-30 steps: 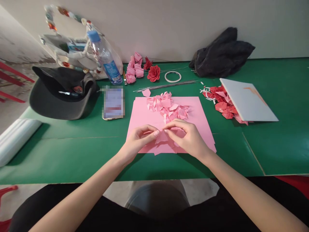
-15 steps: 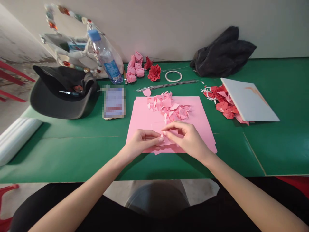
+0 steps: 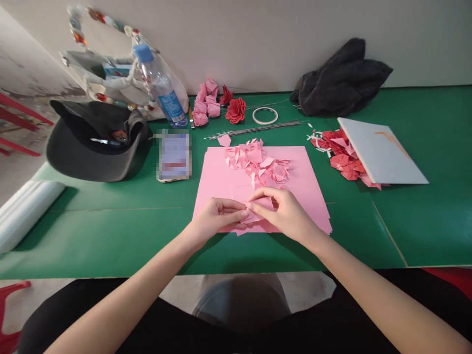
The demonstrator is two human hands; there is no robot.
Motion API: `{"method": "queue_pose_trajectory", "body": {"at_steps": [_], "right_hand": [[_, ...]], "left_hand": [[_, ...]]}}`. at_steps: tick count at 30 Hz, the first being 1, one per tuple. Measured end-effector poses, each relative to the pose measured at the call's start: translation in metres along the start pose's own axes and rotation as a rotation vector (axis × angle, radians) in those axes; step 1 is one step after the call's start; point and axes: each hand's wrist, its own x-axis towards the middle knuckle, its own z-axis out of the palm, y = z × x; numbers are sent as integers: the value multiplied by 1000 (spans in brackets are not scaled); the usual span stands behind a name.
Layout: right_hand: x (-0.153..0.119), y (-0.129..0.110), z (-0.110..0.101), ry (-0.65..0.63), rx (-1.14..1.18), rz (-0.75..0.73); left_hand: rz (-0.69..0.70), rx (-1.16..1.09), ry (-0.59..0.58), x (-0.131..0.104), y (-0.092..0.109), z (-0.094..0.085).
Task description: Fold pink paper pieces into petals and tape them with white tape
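Between both hands is a small piece of pink paper [image 3: 258, 215], pinched from either side. My left hand [image 3: 221, 216] has its thumb and fingers closed on the paper's left edge. The fingertips of my right hand [image 3: 282, 209] press on the same piece, close to the left fingertips. Beneath them lies a stack of pink sheets [image 3: 214, 182]. A heap of cut and folded pink pieces [image 3: 258, 160] rests on the stack just beyond the hands.
Behind the stack are thin wires [image 3: 258, 130], a tape roll [image 3: 265, 116] and paper flowers [image 3: 236, 110]. A phone [image 3: 174, 156], bottle [image 3: 167, 96] and cap [image 3: 96, 147] stand left. A white board [image 3: 383, 155] covers red scraps [image 3: 344, 164] at right, near a black cloth [image 3: 339, 83].
The right fingers have shifted slightly, and the held pink paper shows a little more beneath them. Both hands keep nearly the same place.
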Motion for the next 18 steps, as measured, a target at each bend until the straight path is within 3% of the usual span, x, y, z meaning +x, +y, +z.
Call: {"method": "queue_pose_trajectory", "body": {"at_steps": [18], "right_hand": [[1, 0, -1, -17, -15, 25]], "left_hand": [[41, 66, 32, 3, -4, 0]]}}
